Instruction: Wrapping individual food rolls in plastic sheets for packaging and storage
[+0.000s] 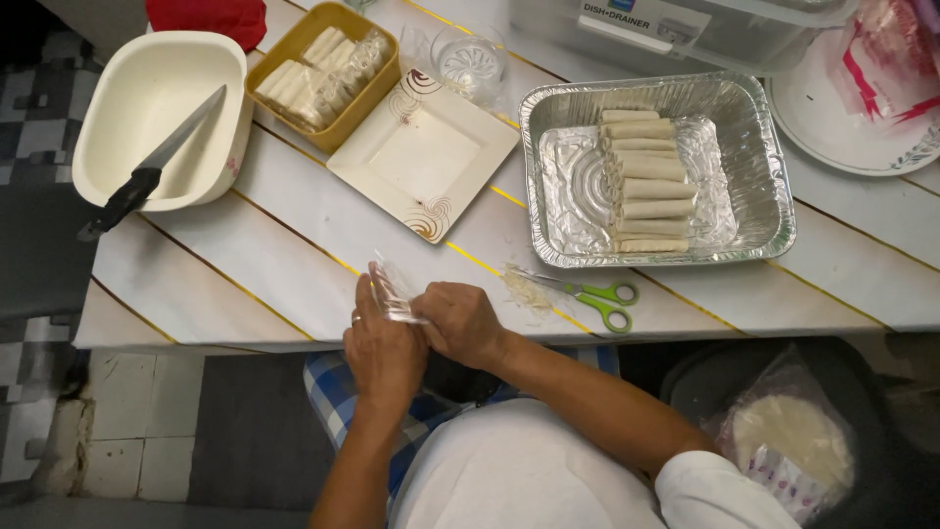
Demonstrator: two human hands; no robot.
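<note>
At the far left of the surface [294, 220] a black-handled knife [152, 167] lies across a cream tub [117, 108], beside a tan box of pale rolls [323, 73] half veiled by clear wrap, then a square plate [423, 152]. At the near edge the left hand [384, 343] and right hand [460, 321] meet, both grips pinched together on a crumpled clear plastic wrapper [394, 291], whose contents I cannot make out. Further right lie green-handled scissors [592, 296], a foil tray [764, 176] holding a column of rolls [646, 181], and, below the surface edge, a dim bag of round wrappers [788, 441].
</note>
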